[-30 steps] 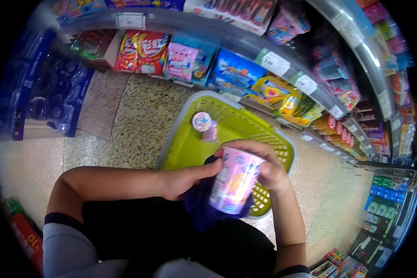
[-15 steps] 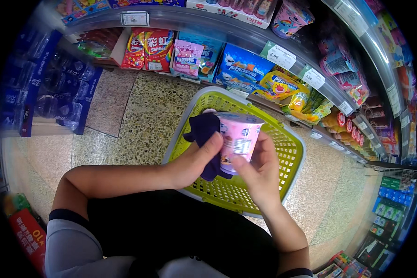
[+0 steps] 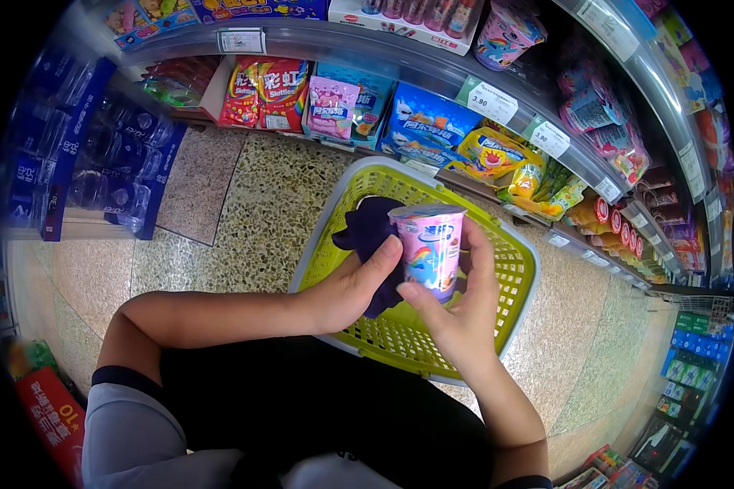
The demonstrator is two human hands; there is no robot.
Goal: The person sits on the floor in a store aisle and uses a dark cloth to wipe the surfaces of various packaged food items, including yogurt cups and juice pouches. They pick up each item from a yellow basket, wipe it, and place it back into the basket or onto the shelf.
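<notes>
A pink and purple paper cup [image 3: 432, 251] with a foil lid and a rainbow-pony picture is held upright over the green basket [image 3: 518, 281]. My right hand [image 3: 462, 314] is closed around its right side, with the thumb on the front near the bottom. A dark purple cloth [image 3: 373, 226] is bunched in my left hand [image 3: 359, 285], against the cup's left side. The left thumb lies along the cup's edge; the other left fingers are hidden behind the cloth.
A shelf of candy bags [image 3: 432, 122] curves along the far side and round to the right, with a similar cup [image 3: 507, 34] on the upper level. Packs of bottled water [image 3: 110, 163] stand at left. A red sign [image 3: 49, 420] is at lower left. Speckled floor [image 3: 269, 179] surrounds the basket.
The cup has been turned in my hands, so the rainbow picture now faces me, and it has shifted slightly right. The cloth stays in my left hand.
</notes>
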